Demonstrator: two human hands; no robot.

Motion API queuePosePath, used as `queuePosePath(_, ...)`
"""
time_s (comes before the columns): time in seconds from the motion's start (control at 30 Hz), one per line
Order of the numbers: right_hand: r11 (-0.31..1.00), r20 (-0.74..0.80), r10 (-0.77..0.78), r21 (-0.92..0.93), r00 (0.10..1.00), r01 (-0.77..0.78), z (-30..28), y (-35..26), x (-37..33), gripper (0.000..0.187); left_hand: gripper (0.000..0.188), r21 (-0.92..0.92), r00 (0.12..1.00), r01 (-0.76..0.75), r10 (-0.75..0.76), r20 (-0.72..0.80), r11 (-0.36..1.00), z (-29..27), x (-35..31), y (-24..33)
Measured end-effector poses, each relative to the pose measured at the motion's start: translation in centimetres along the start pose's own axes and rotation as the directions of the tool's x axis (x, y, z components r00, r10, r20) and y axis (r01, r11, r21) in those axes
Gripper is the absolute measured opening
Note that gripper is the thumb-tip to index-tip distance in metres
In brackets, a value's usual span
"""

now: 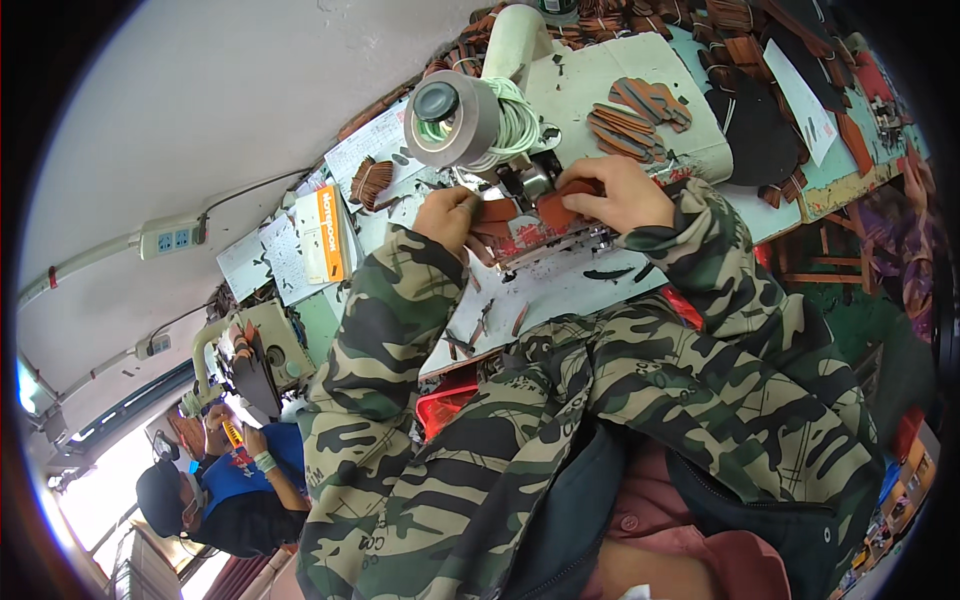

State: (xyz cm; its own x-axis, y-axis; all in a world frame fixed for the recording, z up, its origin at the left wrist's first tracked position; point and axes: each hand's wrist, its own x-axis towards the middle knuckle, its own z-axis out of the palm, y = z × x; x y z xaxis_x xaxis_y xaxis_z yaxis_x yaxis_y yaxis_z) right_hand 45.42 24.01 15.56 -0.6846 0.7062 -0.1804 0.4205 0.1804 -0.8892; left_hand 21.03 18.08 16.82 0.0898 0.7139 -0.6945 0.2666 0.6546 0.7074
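Observation:
My right hand (632, 197) pinches a reddish-brown leather piece (556, 208) against the front of a cream bench machine (640, 90), just beside its metal working head (537, 180). On the other side of the head, my left hand (446, 217) has its fingers closed at the edge of another brown leather strip (494, 212). Both hands rest low at the machine's front plate. Two stacks of grey-edged brown leather pieces (625, 133) lie on the machine's top. The exact contact under the head is hidden.
A round grey lamp-like housing (455, 118) with coiled pale green cord (512, 122) stands above the head. Dark scraps (605, 273) litter the white table. An orange-and-white notebook (322, 235) and a tied leather bundle (371, 183) lie left. A co-worker (235, 480) sits at lower left.

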Motion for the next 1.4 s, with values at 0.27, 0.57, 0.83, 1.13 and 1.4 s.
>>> queuePosePath(0.27, 0.971, -0.242, -0.232, -0.114, 0.942, 0.21, 1.0, 0.6, 0.5, 0.026, 0.028, -0.177, 0.985, 0.039, -0.008, 0.173, 0.983, -0.9, -0.1, -0.6)
queuePosePath(0.57, 0.995, -0.012, -0.067, 0.069, 0.998, 0.067, 0.8, -0.4, 0.7, 0.025, 0.022, -0.015, 0.997, -0.069, 0.068, -0.044, 0.998, 1.9, 0.6, 0.7)
queuePosePath(0.83, 0.862, -0.304, 0.123, 0.505, 0.945, 0.051, 7.0, -1.1, -3.1, 0.036, 0.069, 0.46, 0.791, -0.325, 0.504, -0.346, 0.826, 9.3, -3.1, -4.2)
queuePosePath(1.13, 0.975, -0.181, -0.009, 0.215, 0.983, 0.048, 8.3, -3.7, -3.5, 0.027, 0.067, 0.422, 0.666, -0.373, 0.555, -0.498, 0.826, 9.7, -4.6, -3.1)
queuePosePath(1.4, 0.964, -0.244, 0.034, 0.264, 0.969, 0.033, 8.1, -4.7, -3.1, 0.033, 0.077, 0.357, 0.619, -0.409, 0.542, -0.568, 0.84, 10.1, -5.9, -3.3)
